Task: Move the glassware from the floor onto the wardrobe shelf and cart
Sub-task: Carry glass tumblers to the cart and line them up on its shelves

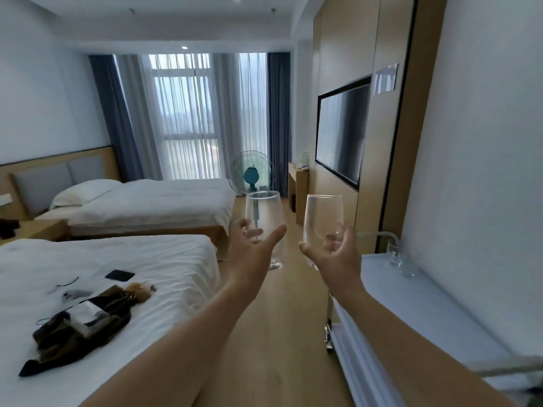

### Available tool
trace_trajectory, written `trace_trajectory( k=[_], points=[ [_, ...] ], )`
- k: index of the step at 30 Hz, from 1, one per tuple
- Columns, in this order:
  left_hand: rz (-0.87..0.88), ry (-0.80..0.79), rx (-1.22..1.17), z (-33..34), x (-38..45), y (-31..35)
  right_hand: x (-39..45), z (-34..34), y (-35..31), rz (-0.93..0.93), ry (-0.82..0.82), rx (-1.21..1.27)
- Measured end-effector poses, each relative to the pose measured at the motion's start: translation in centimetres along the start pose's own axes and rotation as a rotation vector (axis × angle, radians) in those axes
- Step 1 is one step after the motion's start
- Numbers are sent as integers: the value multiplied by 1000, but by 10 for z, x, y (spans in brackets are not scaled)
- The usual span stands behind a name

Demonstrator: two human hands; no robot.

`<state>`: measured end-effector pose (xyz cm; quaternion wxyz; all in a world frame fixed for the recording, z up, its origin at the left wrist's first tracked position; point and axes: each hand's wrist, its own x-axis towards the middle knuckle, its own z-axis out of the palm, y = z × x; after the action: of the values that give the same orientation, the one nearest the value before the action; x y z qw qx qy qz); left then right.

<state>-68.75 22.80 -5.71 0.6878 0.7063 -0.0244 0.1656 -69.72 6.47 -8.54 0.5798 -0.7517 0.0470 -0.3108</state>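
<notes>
Left hand gripping glass, base hidden

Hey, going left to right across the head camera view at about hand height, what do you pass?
Near bed → left hand holding a glass → right hand holding a second glass → glassware already on the cart → cart top.
</notes>
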Motion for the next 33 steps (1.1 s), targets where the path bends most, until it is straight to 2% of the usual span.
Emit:
trace_trajectory(
  k=[8, 20, 26, 33],
  points=[
    [-93, -156, 7, 19, 131, -66, 75, 70, 61, 123, 49, -50],
    [-222, -296, 25, 66, 256, -166, 169, 142, 167, 281, 50, -98],
    [-286, -345, 87, 117, 326, -220, 235, 169, 245, 342, 65, -58],
    [-398, -443, 257, 188, 397, -291, 290, 169, 348, 549, 80, -77]
  ],
)
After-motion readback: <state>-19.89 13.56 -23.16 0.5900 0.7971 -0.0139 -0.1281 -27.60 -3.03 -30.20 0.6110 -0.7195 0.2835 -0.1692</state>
